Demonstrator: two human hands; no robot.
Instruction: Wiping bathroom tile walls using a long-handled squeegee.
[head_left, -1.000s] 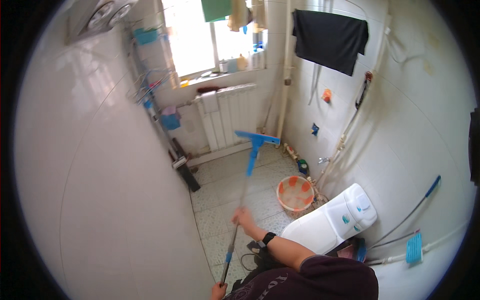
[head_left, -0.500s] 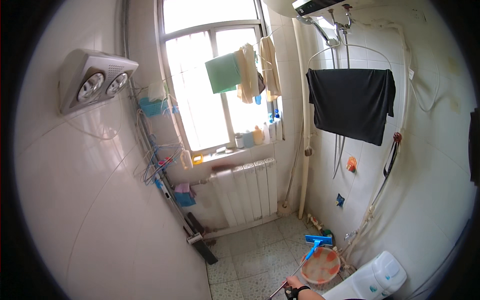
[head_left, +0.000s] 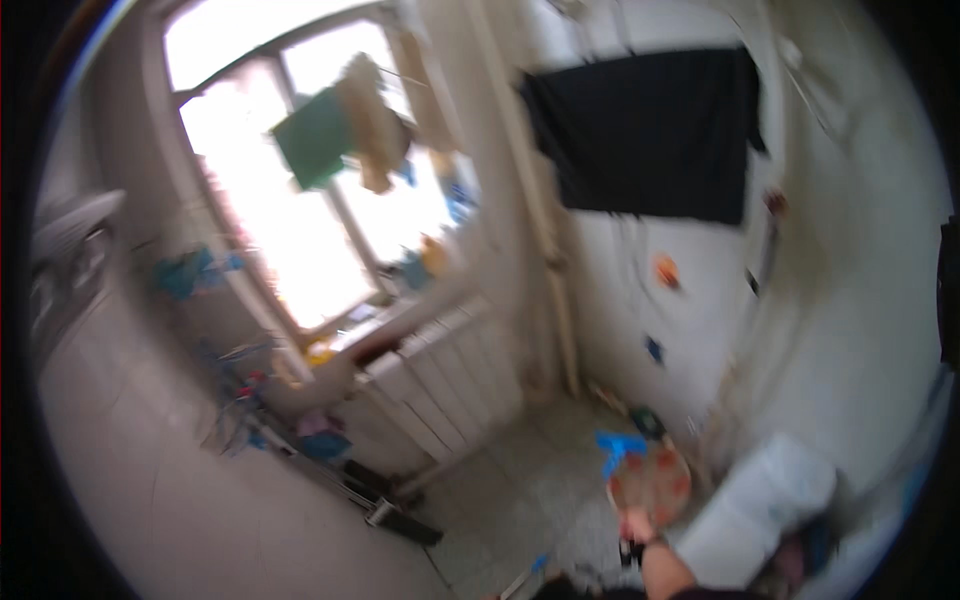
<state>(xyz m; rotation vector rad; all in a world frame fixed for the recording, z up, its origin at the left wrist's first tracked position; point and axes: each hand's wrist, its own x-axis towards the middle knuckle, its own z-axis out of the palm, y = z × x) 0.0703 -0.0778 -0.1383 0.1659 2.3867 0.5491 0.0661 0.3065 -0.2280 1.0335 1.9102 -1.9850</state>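
Note:
My right hand (head_left: 636, 524), with a dark band at the wrist, is over the near side of the basin (head_left: 685, 478), which is patterned in orange and white. The hand looks closed round the pole of a wiper; the pole itself is lost in blur. The wiper's blue head (head_left: 620, 445) lies at the far left rim of the basin. Whether it touches the basin, I cannot tell. My left hand is out of the picture. At the lower edge a thin stick with a blue part (head_left: 539, 563) shows, too blurred to name.
Right of the basin stands a white rounded fixture (head_left: 760, 510). A radiator (head_left: 445, 385) runs below the window (head_left: 270, 200). Along the left wall lies a long dark-ended bar (head_left: 405, 522). A black garment (head_left: 650, 135) hangs on the right, and green and beige cloths (head_left: 315, 140) by the window.
My view has tilted and swung, so the whole room appears turned and blurred. My right hand now appears higher in the picture, over the basin's near side. The blue-parted stick has come into view.

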